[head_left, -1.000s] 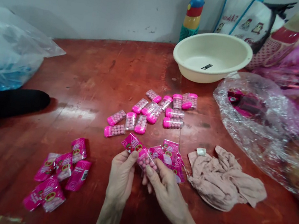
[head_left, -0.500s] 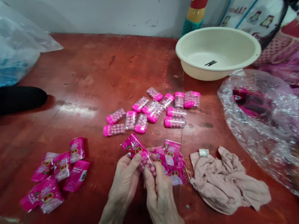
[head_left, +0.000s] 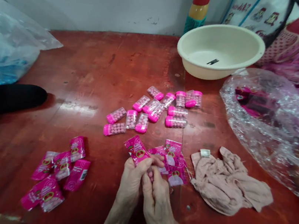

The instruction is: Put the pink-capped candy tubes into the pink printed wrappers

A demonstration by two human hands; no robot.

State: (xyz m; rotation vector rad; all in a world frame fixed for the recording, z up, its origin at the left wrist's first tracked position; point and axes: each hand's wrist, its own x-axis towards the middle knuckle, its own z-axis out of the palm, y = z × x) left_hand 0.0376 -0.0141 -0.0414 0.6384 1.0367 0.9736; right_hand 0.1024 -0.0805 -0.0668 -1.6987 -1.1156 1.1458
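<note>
Fingers of the left hand [head_left: 131, 178] pinched a pink sachet [head_left: 137, 150] above the red table [head_left: 86, 80]; the right hand [head_left: 157, 195] gripped a candy case [head_left: 151, 173], pressed against it.

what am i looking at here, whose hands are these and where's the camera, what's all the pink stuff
There is no machine here. A camera worn on a person's head looks forward and down, so the two bare hands at the bottom are that person's own.

The left hand and right hand meet over a red wooden table. Together they hold a pink sachet with a small candy case mostly hidden between the fingers.

On the table lie clear candy cases with pink caps, a pile of filled pink sachets to the left, more sachets just past the hands, and a crumpled beige cloth on the right. Farther back stands a cream basin, with a clear plastic bag beside it.
</note>
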